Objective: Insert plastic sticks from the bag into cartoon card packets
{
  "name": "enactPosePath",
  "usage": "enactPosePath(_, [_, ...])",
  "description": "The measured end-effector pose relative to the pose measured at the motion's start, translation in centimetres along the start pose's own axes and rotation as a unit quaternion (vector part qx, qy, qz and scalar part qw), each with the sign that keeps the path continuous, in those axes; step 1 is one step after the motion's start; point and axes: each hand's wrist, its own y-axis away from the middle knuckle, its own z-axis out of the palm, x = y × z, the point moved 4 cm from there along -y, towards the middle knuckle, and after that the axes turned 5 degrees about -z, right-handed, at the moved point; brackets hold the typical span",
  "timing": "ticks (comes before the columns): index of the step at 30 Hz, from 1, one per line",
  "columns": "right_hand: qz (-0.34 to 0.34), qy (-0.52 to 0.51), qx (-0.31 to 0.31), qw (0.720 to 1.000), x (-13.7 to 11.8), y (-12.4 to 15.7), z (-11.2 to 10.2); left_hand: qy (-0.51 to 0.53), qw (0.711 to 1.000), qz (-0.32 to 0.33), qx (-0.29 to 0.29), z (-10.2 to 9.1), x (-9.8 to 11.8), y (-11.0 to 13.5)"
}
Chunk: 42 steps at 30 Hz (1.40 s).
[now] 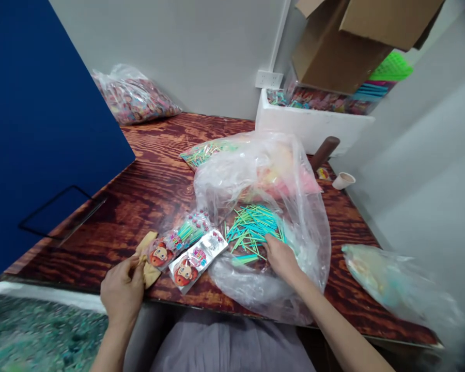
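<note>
My left hand (123, 283) is at the table's front edge, fingers pinched on a folded yellow cloth-like piece (150, 275). Just right of that piece lies a clear printed packet (161, 252) with a cartoon face, holding green and blue sticks. Beside it is a second packet (196, 261) with the same print and a silvery-white backing; no sticks show in it. My right hand (282, 257) reaches into a large open clear plastic bag (318, 243). Its fingers are closed at the edge of a loose pile of thin blue and green plastic sticks (251, 222); the fingertips are partly hidden.
Behind the open bag lie filled bags of sticks (207, 152) and pink contents (289, 178). A white foam box (294, 121) with a cardboard box (333, 51) above stands back right, near a paper cup (343, 180). Another bag (387, 274) lies right; a blue panel (42, 113) borders the left.
</note>
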Motion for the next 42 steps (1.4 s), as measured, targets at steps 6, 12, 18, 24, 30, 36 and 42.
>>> enactPosePath(6, [-0.02, 0.066, -0.031, 0.997, -1.0, 0.4, -0.2, -0.007, 1.0, -0.019, 0.011, 0.5, -0.5, 0.1])
enactPosePath(12, [-0.041, 0.037, 0.003, 0.998, -1.0, 0.0, -0.4, -0.008, 1.0, -0.006, 0.01, 0.6, -0.2, 0.2])
enactPosePath(18, [-0.065, 0.007, 0.023, 0.998, -0.5, -0.1, -0.6, -0.034, 0.999, -0.004, 0.002, 0.7, 0.0, 0.0])
enactPosePath(24, [-0.09, 0.06, 0.052, 0.993, -2.1, -0.1, -1.6, 0.028, 0.997, -0.072, -0.023, 0.6, -0.4, -0.3])
enactPosePath(30, [-0.084, 0.152, 0.021, 0.985, -3.1, -1.2, -1.2, 0.073, 0.989, -0.122, -0.031, 0.1, -0.3, -0.4])
enactPosePath(36, [-0.085, 0.141, 0.021, 0.986, -1.5, -2.4, -1.4, 0.042, 0.993, -0.107, -0.042, 0.2, -0.3, -0.6])
enactPosePath(42, [0.0, -0.133, 0.055, 0.99, 2.1, -3.9, -2.7, 0.033, 0.995, -0.095, -0.027, 0.5, -0.4, -0.7])
